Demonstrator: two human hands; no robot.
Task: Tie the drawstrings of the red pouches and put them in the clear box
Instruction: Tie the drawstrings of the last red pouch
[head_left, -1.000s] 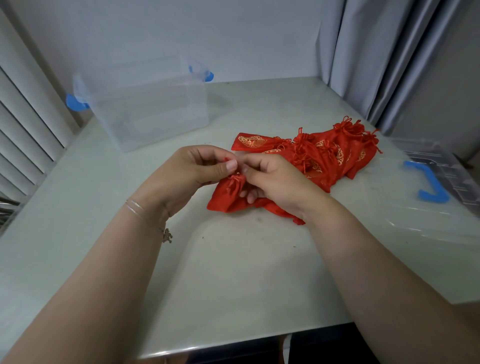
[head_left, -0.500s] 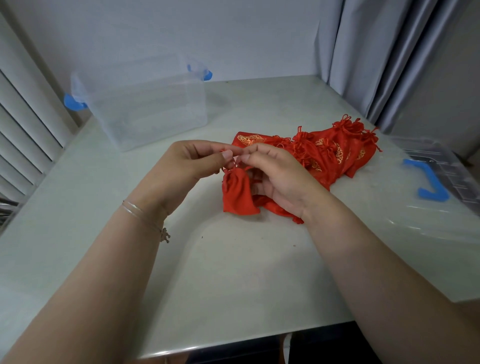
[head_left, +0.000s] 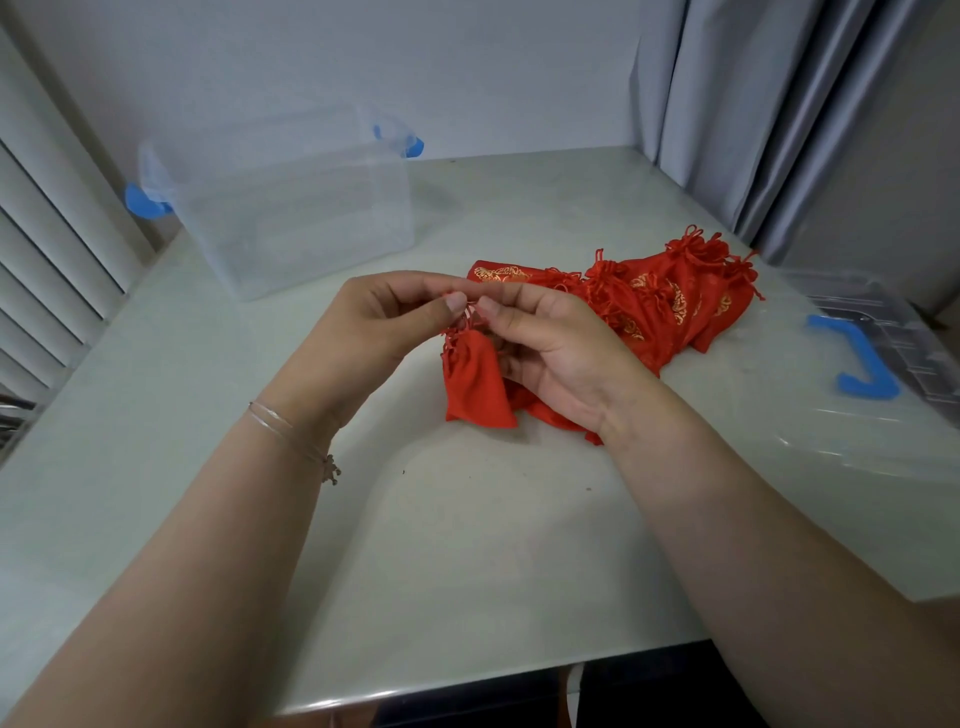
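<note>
Both hands meet above the desk (head_left: 467, 545): the left hand (head_left: 374, 332) and right hand (head_left: 550, 353) each pinch the red drawstring (head_left: 470, 309) between thumb and forefinger. From it a small red pouch (head_left: 475, 382) hangs just below the fingertips, its bottom touching the desk. Beyond the right hand lies a pile of red pouches (head_left: 665, 301). Farther off, past the left hand, stands the clear box (head_left: 291, 208); its lid (head_left: 857, 374) lies right of the right hand.

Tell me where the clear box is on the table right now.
In the head view the clear box stands at the far left of the table, near the wall, beyond the left hand and left of the pile of red pouches.
</note>
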